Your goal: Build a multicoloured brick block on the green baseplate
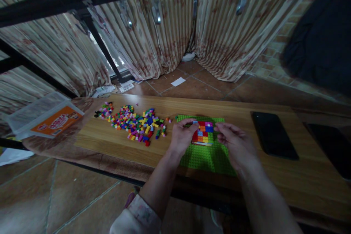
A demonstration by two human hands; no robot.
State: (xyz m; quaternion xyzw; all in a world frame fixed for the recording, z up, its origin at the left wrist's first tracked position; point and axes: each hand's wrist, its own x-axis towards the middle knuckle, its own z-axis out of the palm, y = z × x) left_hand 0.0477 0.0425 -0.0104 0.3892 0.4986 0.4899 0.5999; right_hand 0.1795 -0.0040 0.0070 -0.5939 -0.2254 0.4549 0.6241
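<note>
A green baseplate [204,157] lies on the wooden tabletop [109,139], and a small block of stacked coloured bricks [203,132] stands on it. My left hand [183,134] grips the block's left side, thumb and fingers curled against it. My right hand [233,139] is at the block's right edge with its fingers pinched together; what they pinch is too small to make out. A spread of loose coloured bricks [134,121] lies to the left of the baseplate.
A dark phone [274,135] lies flat on the right of the table, with another dark slab [331,146] beyond it. A clear plastic box with an orange label [46,119] sits at the left end. Curtains [153,36] and a black metal frame [104,49] stand behind.
</note>
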